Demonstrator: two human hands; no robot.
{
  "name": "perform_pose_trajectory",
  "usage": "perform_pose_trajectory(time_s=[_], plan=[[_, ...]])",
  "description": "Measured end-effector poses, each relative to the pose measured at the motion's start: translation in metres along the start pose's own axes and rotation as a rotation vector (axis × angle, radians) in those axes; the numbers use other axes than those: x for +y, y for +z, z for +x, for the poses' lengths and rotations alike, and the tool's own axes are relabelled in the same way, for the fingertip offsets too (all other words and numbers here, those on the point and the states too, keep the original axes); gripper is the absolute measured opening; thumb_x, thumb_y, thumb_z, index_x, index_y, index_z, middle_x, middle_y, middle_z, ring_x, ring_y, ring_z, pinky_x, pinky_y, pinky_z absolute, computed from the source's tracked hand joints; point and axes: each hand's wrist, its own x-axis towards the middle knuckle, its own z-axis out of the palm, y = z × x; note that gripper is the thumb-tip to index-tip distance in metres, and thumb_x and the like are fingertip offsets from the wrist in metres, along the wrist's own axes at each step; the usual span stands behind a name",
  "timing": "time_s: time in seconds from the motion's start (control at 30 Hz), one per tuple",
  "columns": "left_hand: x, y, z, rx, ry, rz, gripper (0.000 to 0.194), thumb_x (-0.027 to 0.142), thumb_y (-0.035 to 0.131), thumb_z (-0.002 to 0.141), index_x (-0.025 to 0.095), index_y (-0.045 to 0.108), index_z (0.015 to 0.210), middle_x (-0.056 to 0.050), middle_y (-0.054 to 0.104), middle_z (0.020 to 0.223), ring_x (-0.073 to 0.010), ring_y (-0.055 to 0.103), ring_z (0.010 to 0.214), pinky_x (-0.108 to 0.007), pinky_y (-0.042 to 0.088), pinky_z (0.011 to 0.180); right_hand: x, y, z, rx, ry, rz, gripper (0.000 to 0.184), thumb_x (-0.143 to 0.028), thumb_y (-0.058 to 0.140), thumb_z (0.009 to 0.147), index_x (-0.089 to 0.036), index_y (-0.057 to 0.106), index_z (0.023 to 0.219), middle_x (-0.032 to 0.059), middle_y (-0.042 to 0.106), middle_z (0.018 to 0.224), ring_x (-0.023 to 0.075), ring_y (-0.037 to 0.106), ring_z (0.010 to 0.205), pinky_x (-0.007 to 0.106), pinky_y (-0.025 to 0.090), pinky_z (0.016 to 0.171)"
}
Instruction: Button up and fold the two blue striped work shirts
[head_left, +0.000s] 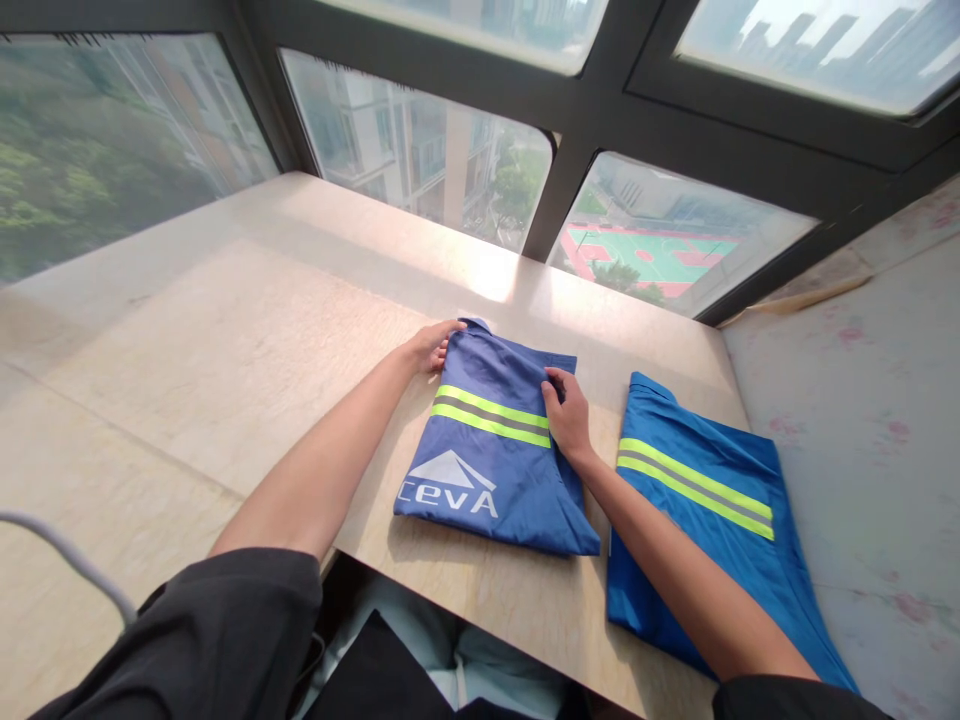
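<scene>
A folded navy work jacket (499,480) lies flat on the stone ledge, with a yellow-and-grey reflective band across it and a white logo near its lower left. My left hand (433,347) grips the jacket's upper left corner, thumb on top and fingers curled at the edge. On the jacket's right side is my right hand (568,410), its fingers curled in against the cloth near the band's end. What those fingers hold, if anything, is hidden. Beyond my right forearm lies a second folded jacket (697,450), brighter blue with a similar band, partly covered by that arm.
The pale stone ledge (187,300) runs along dark-framed windows (600,100). A flower-patterned wall (862,420) borders it on the right. A grey cable (71,565) curves in at the lower left. Below the front edge, light blue cloth (495,665) shows.
</scene>
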Motion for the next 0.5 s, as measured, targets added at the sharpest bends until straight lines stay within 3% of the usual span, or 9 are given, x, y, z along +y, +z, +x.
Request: perform_pose_trajectory(time_s=[0.07, 0.2, 0.33, 0.5], plan=[[0.001, -0.001, -0.006, 0.028, -0.04, 0.023, 0.032, 0.047, 0.068, 0.078, 0.017, 0.056, 0.076, -0.001, 0.056, 0.059, -0.0119, 0.054, 0.051, -0.023, 0.046, 0.052, -0.002, 0.001, 0.0, 0.02, 0.017, 0.035, 0.032, -0.035, 0.046, 0.092, -0.018, 0.061, 0.115, 0.0127, 0.068, 0.113, 0.0252, 0.064, 0.104, 0.042, 0.05, 0.096], [-0.004, -0.001, -0.022, 0.224, -0.033, 0.219, 0.042, 0.056, 0.068, 0.077, 0.015, 0.057, 0.077, -0.003, 0.054, 0.054, -0.0148, 0.053, 0.047, -0.03, 0.049, 0.052, -0.001, 0.003, 0.0, 0.02, 0.007, 0.02, 0.031, -0.035, 0.047, 0.09, -0.019, 0.061, 0.112, 0.0125, 0.068, 0.111, 0.0259, 0.063, 0.103, 0.043, 0.049, 0.096], [-0.015, -0.004, -0.042, 0.207, -0.032, 0.242, 0.057, 0.072, 0.062, 0.075, 0.015, 0.058, 0.075, -0.005, 0.056, 0.053, -0.014, 0.05, 0.042, -0.029, 0.046, 0.047, 0.001, 0.004, 0.001, 0.004, -0.012, 0.02, 0.03, -0.032, 0.046, 0.09, -0.018, 0.061, 0.112, 0.0129, 0.067, 0.112, 0.0258, 0.063, 0.104, 0.044, 0.049, 0.097], [-0.033, -0.011, -0.069, 0.181, -0.071, 0.373, 0.06, 0.075, 0.059, 0.075, 0.014, 0.056, 0.071, -0.008, 0.059, 0.056, -0.0139, 0.053, 0.043, -0.025, 0.043, 0.043, 0.002, 0.006, 0.001, -0.008, -0.038, 0.025, 0.03, -0.03, 0.044, 0.089, -0.017, 0.061, 0.11, 0.0142, 0.067, 0.112, 0.0266, 0.062, 0.106, 0.044, 0.048, 0.098]])
